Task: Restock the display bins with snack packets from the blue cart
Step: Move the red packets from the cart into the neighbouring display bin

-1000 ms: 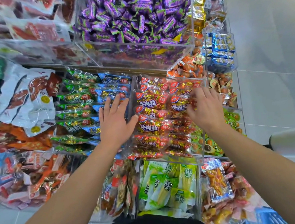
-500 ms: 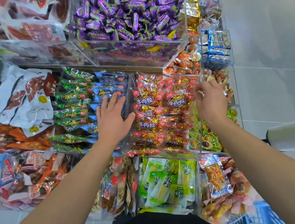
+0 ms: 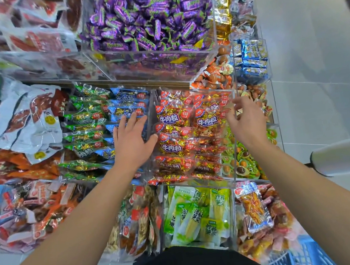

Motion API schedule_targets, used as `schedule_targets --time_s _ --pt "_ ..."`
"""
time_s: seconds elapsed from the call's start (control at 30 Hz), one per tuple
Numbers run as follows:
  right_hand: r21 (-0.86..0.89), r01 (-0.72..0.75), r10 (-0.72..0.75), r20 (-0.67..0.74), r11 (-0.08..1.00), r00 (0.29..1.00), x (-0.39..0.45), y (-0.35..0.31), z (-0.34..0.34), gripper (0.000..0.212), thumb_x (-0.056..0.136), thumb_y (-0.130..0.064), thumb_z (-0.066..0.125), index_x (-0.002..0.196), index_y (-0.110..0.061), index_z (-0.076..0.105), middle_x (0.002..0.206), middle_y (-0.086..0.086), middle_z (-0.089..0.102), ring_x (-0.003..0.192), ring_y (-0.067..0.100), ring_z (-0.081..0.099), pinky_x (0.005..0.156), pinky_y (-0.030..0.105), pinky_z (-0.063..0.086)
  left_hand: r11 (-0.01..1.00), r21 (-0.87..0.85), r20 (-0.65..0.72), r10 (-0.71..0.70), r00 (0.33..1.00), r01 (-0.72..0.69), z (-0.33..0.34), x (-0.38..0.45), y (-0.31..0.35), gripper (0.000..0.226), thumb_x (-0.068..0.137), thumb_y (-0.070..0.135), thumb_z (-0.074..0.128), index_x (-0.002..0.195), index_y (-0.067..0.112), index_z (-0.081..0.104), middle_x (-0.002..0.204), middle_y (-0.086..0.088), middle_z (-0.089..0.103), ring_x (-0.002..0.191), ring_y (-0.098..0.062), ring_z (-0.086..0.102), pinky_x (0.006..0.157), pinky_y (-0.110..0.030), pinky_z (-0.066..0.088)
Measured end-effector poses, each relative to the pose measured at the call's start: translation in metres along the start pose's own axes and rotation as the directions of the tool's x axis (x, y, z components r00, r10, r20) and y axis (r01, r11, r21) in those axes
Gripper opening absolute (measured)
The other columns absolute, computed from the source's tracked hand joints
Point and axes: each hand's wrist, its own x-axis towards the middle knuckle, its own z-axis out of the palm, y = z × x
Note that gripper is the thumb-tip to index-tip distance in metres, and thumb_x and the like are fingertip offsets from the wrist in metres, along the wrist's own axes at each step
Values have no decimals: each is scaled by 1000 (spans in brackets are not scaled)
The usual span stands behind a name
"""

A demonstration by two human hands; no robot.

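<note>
A clear acrylic bin in the middle of the display holds red beef-cube snack packets in two stacked rows. My left hand lies flat with fingers spread on the blue packets just left of that bin, its thumb at the bin's left wall. My right hand hovers at the bin's right wall with fingers loosely curled, holding nothing. A corner of the blue cart shows at the bottom right.
Purple candies fill a large bin above. Green packets lie left of the blue ones. Green-white bamboo shoot packs sit in the lower bin. Small blue packs sit at the right. Grey tile floor lies to the right.
My right hand has moved right, off the red packets to the bin's right wall. My left hand has stayed in place on the blue packets.
</note>
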Motion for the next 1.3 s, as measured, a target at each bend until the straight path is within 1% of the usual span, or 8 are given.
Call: schedule_targets --time_s 0.17,0.3,0.67,0.8,0.9,1.0,1.1,1.3 --pt "90 -77 71 68 993 995 -42 -11 -11 43 90 -33 61 129 -17 56 124 1 62 109 20 60 95 41 51 994 -70 -10 78 997 -79 -28 -15 14 63 95 36 63 150 12 45 157 -11 42 146 -31 35 121 -46 26" --pt "176 -145 125 120 974 985 -97 -29 -19 46 90 -37 62 131 -17 55 126 0 61 110 16 57 97 39 48 966 -253 11 57 998 -53 -42 -53 31 56 96 33 62 147 18 49 147 -4 55 126 -30 57 104 -35 42" --pt "513 -393 397 107 764 911 -289 -48 -23 30 93 -38 62 121 -30 54 121 -11 58 113 9 57 93 31 46 861 -474 217 319 923 -186 -40 -165 47 44 94 24 67 137 21 60 109 7 69 95 -8 64 91 -21 46" --pt "594 -507 543 136 625 829 -361 -33 -23 34 92 -44 60 123 -31 55 121 -15 59 105 -9 55 83 19 44 871 -463 416 378 827 -166 -19 -200 59 44 97 25 63 140 21 57 112 4 70 98 -18 67 89 -29 50" --pt "656 -557 651 131 509 748 -413 -16 -26 35 92 -39 62 124 -25 58 120 -10 63 107 0 59 87 21 44 899 -426 573 355 739 -102 6 -233 69 43 98 27 61 140 20 54 114 -3 70 97 -26 70 85 -36 56" --pt "675 -617 752 138 405 645 -465 4 -33 33 92 -40 60 122 -27 60 118 -12 64 104 -4 57 76 12 40 917 -398 690 303 657 -4 36 -270 78 43 98 24 61 140 17 53 113 -7 67 87 -27 72 76 -37 59" --pt "665 -677 832 150 315 534 -514 24 -42 33 94 -41 57 124 -28 57 120 -12 59 108 5 54 87 24 38 935 -352 757 263 598 34 65 -309 89 38 98 19 58 136 14 54 110 -11 65 72 -21 64 58 -30 55" --pt "707 -691 900 193 149 392 -600 82 -72 34 93 -45 57 123 -29 55 123 -10 59 116 10 55 108 43 41 945 -318 824 238 515 72 117 -394 125 18 100 16 54 118 18 58 96 -7 65 73 -22 58 60 -27 47"
